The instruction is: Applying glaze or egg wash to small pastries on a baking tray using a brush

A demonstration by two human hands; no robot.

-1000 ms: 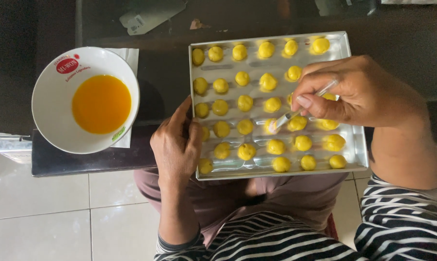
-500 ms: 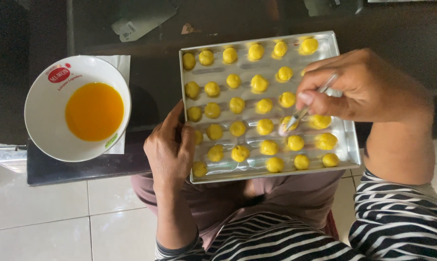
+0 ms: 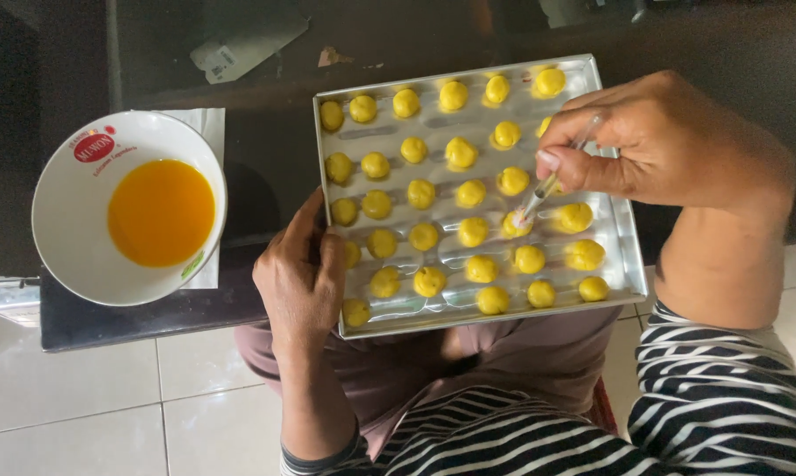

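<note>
right hand [image 3: 671, 145] brush [image 3: 552, 181] moved to next dough ball [image 3: 514, 224], tray [image 3: 622, 256] unmoved

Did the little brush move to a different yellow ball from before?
Yes. The brush in the right hand has shifted along the metal tray toward its near edge; its tip touches a dough ball one row nearer.

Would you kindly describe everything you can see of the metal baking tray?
The metal baking tray is shiny, silver and rectangular with a low raised rim. It lies flat, slightly askew, partly on the dark table and partly over the person's lap, holding rows of small yellow dough balls. The left hand grips its near left edge; the right hand hovers above.
</note>
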